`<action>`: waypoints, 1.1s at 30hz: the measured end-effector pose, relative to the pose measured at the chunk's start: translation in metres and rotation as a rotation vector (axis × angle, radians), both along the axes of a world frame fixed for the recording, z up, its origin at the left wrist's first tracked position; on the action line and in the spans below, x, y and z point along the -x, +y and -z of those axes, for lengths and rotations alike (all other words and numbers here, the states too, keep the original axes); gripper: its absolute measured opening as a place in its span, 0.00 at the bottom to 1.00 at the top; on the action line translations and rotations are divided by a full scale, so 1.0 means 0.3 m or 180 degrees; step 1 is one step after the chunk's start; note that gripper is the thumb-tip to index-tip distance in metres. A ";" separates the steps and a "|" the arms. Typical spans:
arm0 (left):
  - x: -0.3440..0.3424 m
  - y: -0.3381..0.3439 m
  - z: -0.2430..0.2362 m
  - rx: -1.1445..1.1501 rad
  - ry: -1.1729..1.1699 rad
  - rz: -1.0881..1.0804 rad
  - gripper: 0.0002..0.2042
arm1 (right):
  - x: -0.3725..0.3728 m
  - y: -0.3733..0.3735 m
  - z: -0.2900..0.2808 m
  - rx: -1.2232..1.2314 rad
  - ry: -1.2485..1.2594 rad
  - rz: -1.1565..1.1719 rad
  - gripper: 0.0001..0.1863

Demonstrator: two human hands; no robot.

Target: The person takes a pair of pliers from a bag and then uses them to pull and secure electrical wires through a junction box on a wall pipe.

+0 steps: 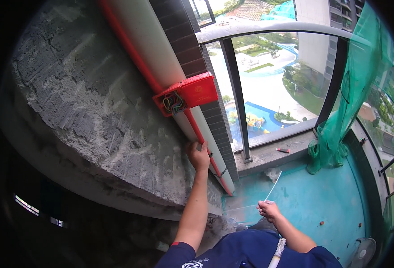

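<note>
A red conduit [196, 126] runs down along a thick pale pipe [165, 53] from a red junction box [166, 101]. The box's red lid [200, 90] hangs open, and several coloured wires [174, 102] are bunched inside. My left hand [198, 155] is closed round the conduit below the box. Just beneath that hand, dark ties [211, 154] circle the conduit and pipe. Lower right, my right hand [267, 210] pinches thin white strips that look like cable ties; one strip [274, 185] points up, while a fainter one stretches left.
A rough concrete wall edge [103, 147] fills the left side. Ahead is a glass balcony railing [233, 89], with green netting [340, 129] hanging at its right. A red-handled tool [283, 150] lies on the ledge. Small debris [321, 223] dots the turquoise floor [309, 192].
</note>
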State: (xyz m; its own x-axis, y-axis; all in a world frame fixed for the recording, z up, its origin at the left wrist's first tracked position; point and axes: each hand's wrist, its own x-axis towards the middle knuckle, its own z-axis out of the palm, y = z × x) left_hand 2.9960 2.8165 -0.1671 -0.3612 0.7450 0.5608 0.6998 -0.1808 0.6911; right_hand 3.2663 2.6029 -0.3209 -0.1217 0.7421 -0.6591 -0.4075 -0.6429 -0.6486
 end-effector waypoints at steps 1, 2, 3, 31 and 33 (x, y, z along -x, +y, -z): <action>-0.002 -0.002 0.001 -0.0028 0.0056 -0.0005 0.13 | -0.004 -0.002 -0.004 0.0006 0.0012 0.0052 0.08; 0.001 0.009 0.006 -0.0111 0.0049 -0.0008 0.14 | -0.009 0.005 0.013 -0.0032 0.0010 0.0029 0.07; 0.022 0.012 0.018 -0.0175 0.0054 -0.0028 0.14 | -0.002 0.001 0.014 0.0012 0.0035 0.0063 0.07; 0.065 0.057 0.059 -0.0928 0.0393 -0.0170 0.14 | -0.022 -0.053 0.034 0.0030 0.0052 0.0165 0.07; 0.069 0.037 0.038 -0.0477 0.0336 -0.0170 0.14 | -0.024 -0.048 0.030 0.0001 0.0057 0.0123 0.07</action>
State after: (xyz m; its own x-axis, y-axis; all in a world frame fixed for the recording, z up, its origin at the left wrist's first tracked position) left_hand 2.9754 2.8277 -0.1784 -0.3312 0.6316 0.7010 0.7784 -0.2371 0.5813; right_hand 3.2734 2.5885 -0.3298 -0.1047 0.7463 -0.6573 -0.4434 -0.6266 -0.6408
